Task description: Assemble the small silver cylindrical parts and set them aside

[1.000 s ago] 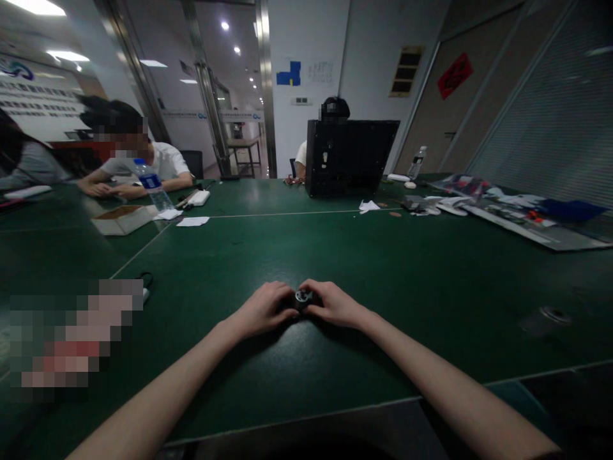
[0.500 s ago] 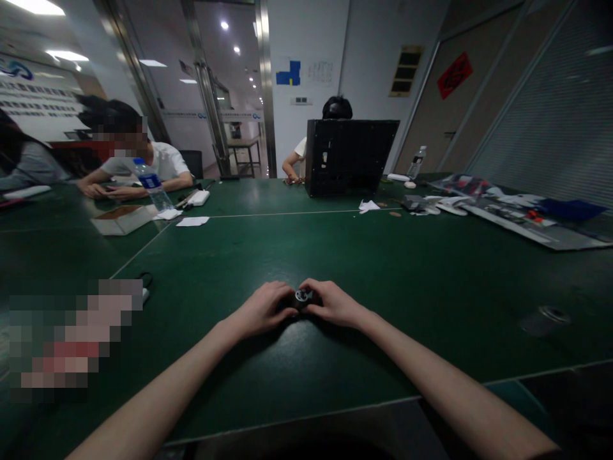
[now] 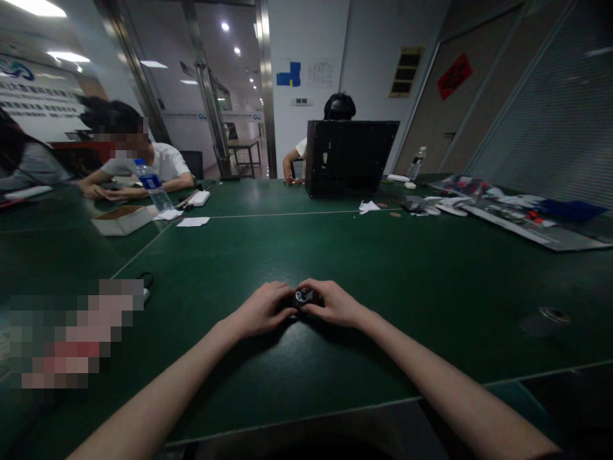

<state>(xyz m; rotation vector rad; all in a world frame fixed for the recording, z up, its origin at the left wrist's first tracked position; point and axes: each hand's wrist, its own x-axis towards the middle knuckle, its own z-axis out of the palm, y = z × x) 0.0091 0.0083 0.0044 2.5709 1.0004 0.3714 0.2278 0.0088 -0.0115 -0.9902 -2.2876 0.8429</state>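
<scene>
Well, the left hand (image 3: 269, 308) and right hand (image 3: 334, 304) hold a small dark cylinder (image 3: 301, 297) narrowly between them at six o'clock on the desk (image 3: 306, 249); I can't read the blue bottle label (image 3: 152, 181) at ten or the red poster (image 3: 454, 76) at one

The room is dim; white lamps (image 3: 37, 7) glow above the left of the green table (image 3: 364, 255), whose near part has a soft shine; dark shadows sit under the left hand (image 3: 265, 311) and right hand (image 3: 335, 303). Past the table's left side, shapes look stretched and smeary.
</scene>
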